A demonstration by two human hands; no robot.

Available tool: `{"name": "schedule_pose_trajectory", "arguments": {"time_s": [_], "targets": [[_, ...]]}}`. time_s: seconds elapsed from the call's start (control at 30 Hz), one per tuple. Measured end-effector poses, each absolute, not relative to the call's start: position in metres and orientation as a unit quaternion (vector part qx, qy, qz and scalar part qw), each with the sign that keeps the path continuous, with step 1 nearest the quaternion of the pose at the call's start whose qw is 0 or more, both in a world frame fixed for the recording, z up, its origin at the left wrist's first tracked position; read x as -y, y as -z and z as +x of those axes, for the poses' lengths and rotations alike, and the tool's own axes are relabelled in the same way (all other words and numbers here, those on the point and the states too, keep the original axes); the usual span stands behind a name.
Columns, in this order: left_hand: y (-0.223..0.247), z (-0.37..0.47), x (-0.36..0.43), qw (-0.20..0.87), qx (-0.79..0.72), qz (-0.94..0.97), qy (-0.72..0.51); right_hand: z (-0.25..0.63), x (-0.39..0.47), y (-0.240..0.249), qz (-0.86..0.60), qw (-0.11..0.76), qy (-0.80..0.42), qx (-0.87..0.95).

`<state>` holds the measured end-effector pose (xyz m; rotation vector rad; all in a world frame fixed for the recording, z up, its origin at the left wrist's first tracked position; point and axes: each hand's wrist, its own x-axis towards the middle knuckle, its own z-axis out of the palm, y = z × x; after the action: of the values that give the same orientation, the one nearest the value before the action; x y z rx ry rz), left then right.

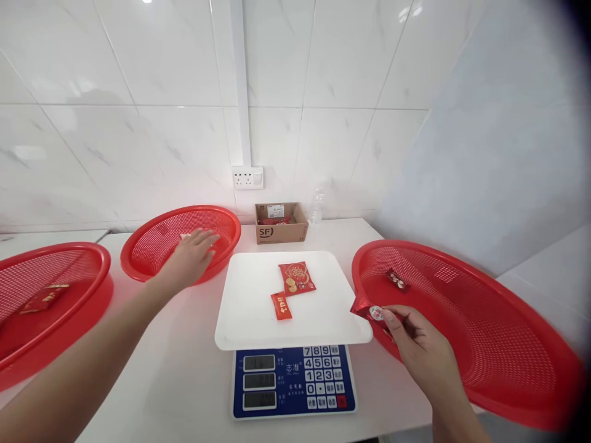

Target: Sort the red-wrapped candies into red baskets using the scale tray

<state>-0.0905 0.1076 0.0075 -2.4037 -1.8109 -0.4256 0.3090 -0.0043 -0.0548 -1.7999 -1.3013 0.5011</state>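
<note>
My left hand [191, 255] reaches over the rear left red basket [148, 249], fingers spread; a small pale item shows beside it, and whether it touches it I cannot tell. In my right hand [415, 338] a small red packet with a round white label [362, 307] is pinched, between the scale's tray and the right basket [484, 320]. On the white tray [249, 307] of the scale lie a larger red packet [297, 278] and a smaller red packet [281, 306], close together. One dark red packet [398, 280] rests inside the right basket.
The scale's blue panel [293, 394] faces me. Another red basket [99, 301] at the far left holds a red packet [44, 299]. Behind the tray stand a cardboard box [282, 232] with red items inside and a clear bottle [316, 206], near the tiled wall.
</note>
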Motion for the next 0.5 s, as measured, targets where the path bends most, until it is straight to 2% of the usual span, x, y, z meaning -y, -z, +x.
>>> {"name": "schedule_pose_trajectory", "arguments": {"time_s": [0.1,0.27,0.37,0.5], "targets": [[0.004,-0.059,-0.089,0.009,0.507,-0.854,0.115,0.309,0.005,0.054,-0.714,0.419,-0.198,0.525],[0.017,0.002,-0.060,-0.067,0.269,-0.959,0.065,0.309,0.005,0.053,-0.708,0.428,-0.211,0.521],[0.023,0.015,-0.058,-0.073,0.255,-0.963,0.043,0.309,0.005,0.054,-0.698,0.435,-0.222,0.523],[0.026,0.011,-0.061,-0.061,0.312,-0.947,0.034,0.309,0.005,0.054,-0.691,0.436,-0.231,0.528]]}}
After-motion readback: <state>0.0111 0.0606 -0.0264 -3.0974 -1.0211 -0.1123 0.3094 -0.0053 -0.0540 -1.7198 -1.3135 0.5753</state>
